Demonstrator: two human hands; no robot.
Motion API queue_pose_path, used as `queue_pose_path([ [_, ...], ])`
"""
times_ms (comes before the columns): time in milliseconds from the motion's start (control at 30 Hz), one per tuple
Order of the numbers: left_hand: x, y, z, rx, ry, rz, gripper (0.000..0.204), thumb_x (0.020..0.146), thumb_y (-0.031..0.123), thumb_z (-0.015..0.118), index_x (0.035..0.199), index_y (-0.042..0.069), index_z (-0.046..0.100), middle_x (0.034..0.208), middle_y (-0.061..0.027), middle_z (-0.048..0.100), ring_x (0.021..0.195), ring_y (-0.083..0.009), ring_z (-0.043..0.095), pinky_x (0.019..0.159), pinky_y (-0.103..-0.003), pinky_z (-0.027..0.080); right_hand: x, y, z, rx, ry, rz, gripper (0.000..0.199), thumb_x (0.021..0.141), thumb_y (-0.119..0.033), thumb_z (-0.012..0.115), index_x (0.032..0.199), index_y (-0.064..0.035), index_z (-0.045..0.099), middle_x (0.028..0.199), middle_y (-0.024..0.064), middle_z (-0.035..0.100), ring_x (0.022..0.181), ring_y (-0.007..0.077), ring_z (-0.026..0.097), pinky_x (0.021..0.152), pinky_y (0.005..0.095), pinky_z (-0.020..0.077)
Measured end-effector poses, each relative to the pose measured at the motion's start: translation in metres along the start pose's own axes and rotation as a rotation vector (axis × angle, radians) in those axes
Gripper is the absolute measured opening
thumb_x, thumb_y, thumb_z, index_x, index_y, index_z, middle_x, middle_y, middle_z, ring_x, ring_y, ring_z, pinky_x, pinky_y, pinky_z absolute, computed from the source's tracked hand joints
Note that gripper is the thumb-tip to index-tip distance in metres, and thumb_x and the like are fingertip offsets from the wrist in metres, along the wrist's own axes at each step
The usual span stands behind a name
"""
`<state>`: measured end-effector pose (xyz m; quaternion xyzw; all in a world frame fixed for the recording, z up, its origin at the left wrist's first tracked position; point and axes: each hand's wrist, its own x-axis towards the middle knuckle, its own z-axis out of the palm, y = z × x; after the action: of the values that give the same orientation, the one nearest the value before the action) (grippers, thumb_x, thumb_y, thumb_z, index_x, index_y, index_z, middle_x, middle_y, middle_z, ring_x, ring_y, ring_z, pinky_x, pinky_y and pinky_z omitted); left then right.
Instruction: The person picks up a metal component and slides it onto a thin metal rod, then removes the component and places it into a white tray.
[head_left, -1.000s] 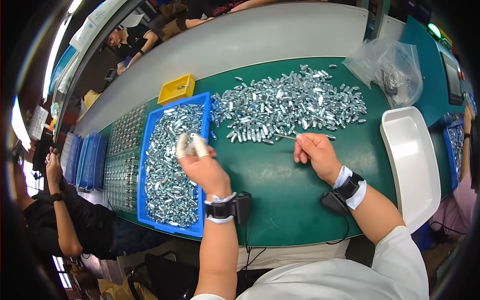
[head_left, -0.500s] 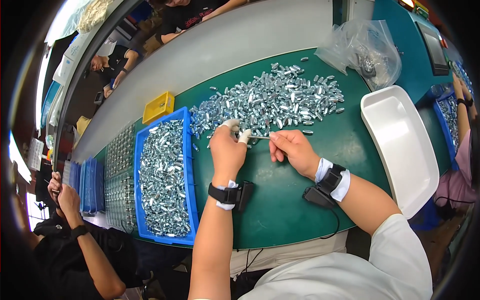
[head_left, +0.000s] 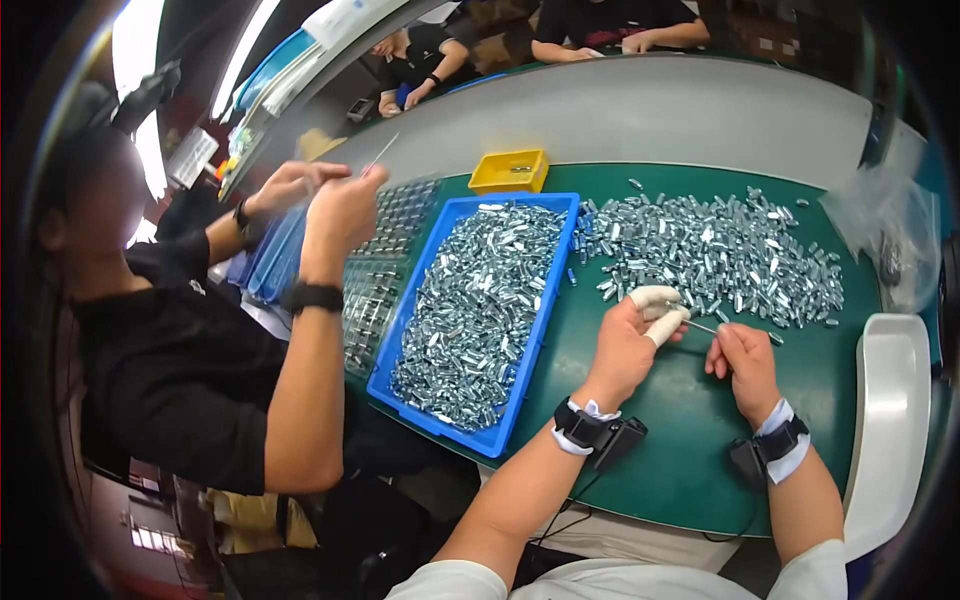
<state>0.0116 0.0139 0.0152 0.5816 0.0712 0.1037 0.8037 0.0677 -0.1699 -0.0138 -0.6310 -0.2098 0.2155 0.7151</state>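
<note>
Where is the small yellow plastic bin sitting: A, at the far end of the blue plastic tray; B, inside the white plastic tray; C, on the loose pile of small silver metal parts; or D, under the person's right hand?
A: the small yellow plastic bin sits on the green mat just beyond the far end of the blue plastic tray, away from both hands.

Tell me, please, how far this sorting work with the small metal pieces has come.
Looks done: the blue tray already holds a thick layer of small metal pieces. In hand: the left hand, with white-covered fingertips, and the right hand hold a thin rod between them. Left: a wide loose pile lies on the green mat, so much seems to remain.
</note>
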Motion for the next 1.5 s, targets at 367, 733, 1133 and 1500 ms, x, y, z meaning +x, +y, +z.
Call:
queue_pose_path([
  [367,0.000,-0.002,-0.002,-0.104,-0.088,-0.045,0.019,0.088,-0.001,0.060,0.107,0.000,0.057,0.104,-0.0146,0.066,0.092,-0.0184,0.065,0.081,-0.029,0.053,0.002,-0.004,0.000,-0.024,0.047,0.033,0.036,0.098,-0.023,0.047,0.072,-0.0017,0.058,0.061,0.0038,0.057,0.054,0.0065,0.048,0.053,0.0209,0.0381],
  [733,-0.005,-0.007,0.010,-0.041,-0.063,-0.129,0.007,0.088,0.003,0.063,0.095,0.002,0.062,0.094,-0.0096,0.069,0.081,-0.0137,0.064,0.071,-0.025,0.050,-0.002,0.000,0.002,-0.057,0.009,-0.049,0.035,0.098,-0.020,0.048,0.072,-0.0001,0.060,0.060,0.0010,0.055,0.055,0.0057,0.050,0.053,0.0218,0.0400],
  [1133,-0.010,-0.020,0.014,0.471,-0.148,0.019,0.016,0.085,0.009,0.070,0.075,0.004,0.060,0.069,0.0015,0.060,0.060,-0.0045,0.053,0.053,-0.021,0.040,0.000,-0.014,-0.012,-0.018,-0.221,0.138,0.038,0.098,-0.023,0.049,0.068,-0.0015,0.059,0.055,0.0005,0.054,0.050,0.0057,0.048,0.048,0.0220,0.0373],
  [1500,-0.009,-0.012,0.015,0.362,-0.097,-0.027,0.009,0.091,0.010,0.062,0.097,0.004,0.059,0.073,-0.0006,0.060,0.063,-0.0066,0.055,0.055,-0.020,0.044,0.000,-0.008,-0.002,-0.011,-0.111,0.048,0.040,0.099,-0.026,0.048,0.067,-0.0031,0.058,0.054,-0.0010,0.051,0.052,0.0062,0.049,0.049,0.0215,0.0377],
])
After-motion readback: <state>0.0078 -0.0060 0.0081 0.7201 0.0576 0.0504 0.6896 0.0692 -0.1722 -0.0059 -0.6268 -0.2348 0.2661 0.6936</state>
